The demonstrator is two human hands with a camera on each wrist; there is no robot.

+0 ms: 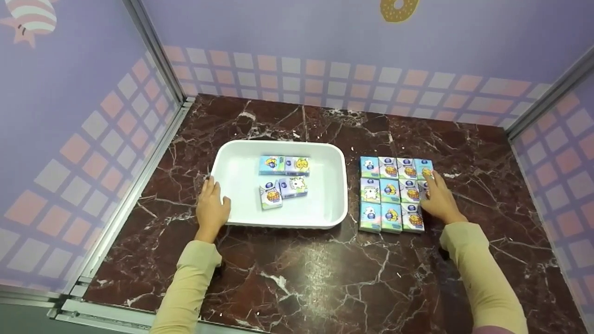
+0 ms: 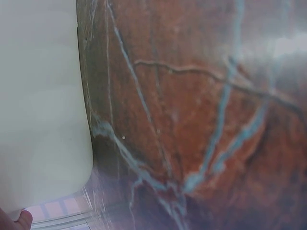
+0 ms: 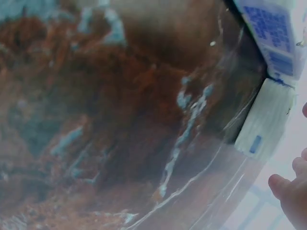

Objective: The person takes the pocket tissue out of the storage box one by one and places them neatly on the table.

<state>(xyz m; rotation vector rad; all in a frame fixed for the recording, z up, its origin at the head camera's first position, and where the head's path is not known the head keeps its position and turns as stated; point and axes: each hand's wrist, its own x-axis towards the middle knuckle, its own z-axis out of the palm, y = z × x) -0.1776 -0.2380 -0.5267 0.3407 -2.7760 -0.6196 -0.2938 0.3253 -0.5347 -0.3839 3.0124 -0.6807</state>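
Observation:
Small printed tissue packs (image 1: 390,191) lie in close rows at the right of the table. My right hand (image 1: 440,198) is at their right end, its fingers extended over the far-right packs and partly covering one (image 1: 423,186). In the right wrist view, only some fingertips (image 3: 283,187) show beside the packs (image 3: 264,120). A white plastic tray (image 1: 320,211) sits left of the packs. Several similar packs (image 1: 293,185) lie flat inside it. My left hand (image 1: 212,211) rests at the tray's left rim with relaxed fingers; the left wrist view shows a fingertip (image 2: 25,219) by the tray wall (image 2: 43,124).
The table (image 1: 325,283) has a dark red marbled top with pale veins. Purple panels with a checked border (image 1: 362,79) enclose it at the back and both sides. A metal rail (image 1: 139,181) runs along the left edge.

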